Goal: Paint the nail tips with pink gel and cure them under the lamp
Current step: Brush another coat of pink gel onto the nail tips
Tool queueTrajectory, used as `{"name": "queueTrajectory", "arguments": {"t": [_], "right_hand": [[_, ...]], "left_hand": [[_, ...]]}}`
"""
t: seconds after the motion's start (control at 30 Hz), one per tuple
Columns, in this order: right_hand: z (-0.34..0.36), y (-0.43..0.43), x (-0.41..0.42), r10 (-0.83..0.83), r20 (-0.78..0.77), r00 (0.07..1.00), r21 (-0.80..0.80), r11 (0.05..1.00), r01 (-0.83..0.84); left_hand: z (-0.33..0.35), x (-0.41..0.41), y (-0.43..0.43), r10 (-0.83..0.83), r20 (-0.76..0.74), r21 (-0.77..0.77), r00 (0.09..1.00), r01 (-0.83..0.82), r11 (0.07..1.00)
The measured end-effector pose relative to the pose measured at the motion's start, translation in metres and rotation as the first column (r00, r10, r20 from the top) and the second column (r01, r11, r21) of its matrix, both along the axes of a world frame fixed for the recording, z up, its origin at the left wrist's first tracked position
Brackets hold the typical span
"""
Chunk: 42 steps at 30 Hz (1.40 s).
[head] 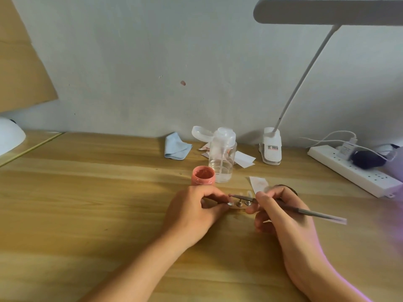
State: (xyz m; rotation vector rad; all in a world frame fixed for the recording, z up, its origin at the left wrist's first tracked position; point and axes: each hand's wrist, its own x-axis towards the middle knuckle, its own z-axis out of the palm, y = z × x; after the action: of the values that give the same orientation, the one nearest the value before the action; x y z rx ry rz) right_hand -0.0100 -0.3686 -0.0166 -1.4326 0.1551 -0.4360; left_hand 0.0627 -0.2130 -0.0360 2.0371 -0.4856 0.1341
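I note the left hand pinching the left end of a small nail-tip holder that lies on the wooden surface. Three metal pegs stand along the holder, and the leftmost carries a pale nail tip.

The right hand grips a slim brush like a pen. Its bristle end lies over that leftmost tip; I cannot tell whether it makes contact.

Containers:
- The pink gel jar stands just behind the left hand with its lid off and its inner wall coated pink. I cannot make out the fill level.
- A clear pump bottle stands just right of the jar with its flip cap raised. It holds a shallow layer of clear liquid at the bottom.

A white curing lamp sits at the far left edge, well apart from the holder.
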Motion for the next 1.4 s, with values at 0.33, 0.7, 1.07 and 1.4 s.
{"name": "queueTrajectory", "arguments": {"t": [0.33, 0.7, 1.07, 1.4], "right_hand": [[0.031, 0.014, 0.027, 0.031, 0.000, 1.000, -0.211, 0.977, -0.030], [0.045, 0.013, 0.081, -0.009, -0.171, 0.985, -0.579, 0.810, -0.093], [0.052, 0.002, 0.059, -0.009, -0.149, 0.989, -0.569, 0.818, -0.079], [0.008, 0.000, 0.000, 0.016, 0.026, 1.000, -0.049, 0.999, -0.015]], "left_hand": [[-0.003, 0.002, -0.002, 0.039, -0.056, -0.004, 0.998, -0.040, 0.999], [-0.005, 0.004, -0.002, -0.013, -0.060, -0.019, 0.998, 0.012, 1.000], [-0.005, 0.004, -0.001, -0.012, -0.057, -0.019, 0.998, 0.010, 1.000], [-0.006, 0.004, -0.001, -0.022, -0.058, -0.028, 0.998, 0.020, 0.999]]}}
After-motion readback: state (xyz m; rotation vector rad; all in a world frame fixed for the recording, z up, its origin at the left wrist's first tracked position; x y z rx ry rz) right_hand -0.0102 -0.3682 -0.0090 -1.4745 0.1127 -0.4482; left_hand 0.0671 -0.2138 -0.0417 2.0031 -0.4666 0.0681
